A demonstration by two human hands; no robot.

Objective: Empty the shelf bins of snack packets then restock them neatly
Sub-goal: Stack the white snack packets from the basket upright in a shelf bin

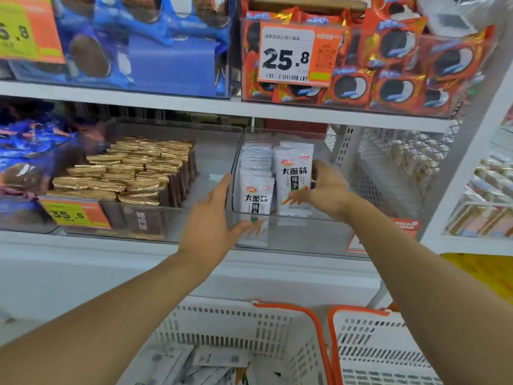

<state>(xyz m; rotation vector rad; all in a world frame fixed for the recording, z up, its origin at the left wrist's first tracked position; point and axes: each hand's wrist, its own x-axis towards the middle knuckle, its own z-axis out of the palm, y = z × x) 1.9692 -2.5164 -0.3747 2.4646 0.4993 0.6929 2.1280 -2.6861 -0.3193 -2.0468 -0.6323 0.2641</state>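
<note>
While both hands work at the clear bin [277,237] on the mid shelf, restock looks abt halfway, judging by what's in it vs. the basket. White snack packets [256,173] stand upright in two rows at the bin's left side; right part of the bin has no pkts visible. Right hand [323,190] has fingers curled round the edge of the front packet [293,179] of the right row, steadying it. Left hand [213,220] is spread wide, holding nothing, palm near the bin's left wall, thumb by the front corner. More pkts lie in the near white basket [222,323], so those are prob left to go in. Second basket [388,345] to the right, contents not visible. Gold wafer packs [130,170] in the left bin already look neat.
</note>
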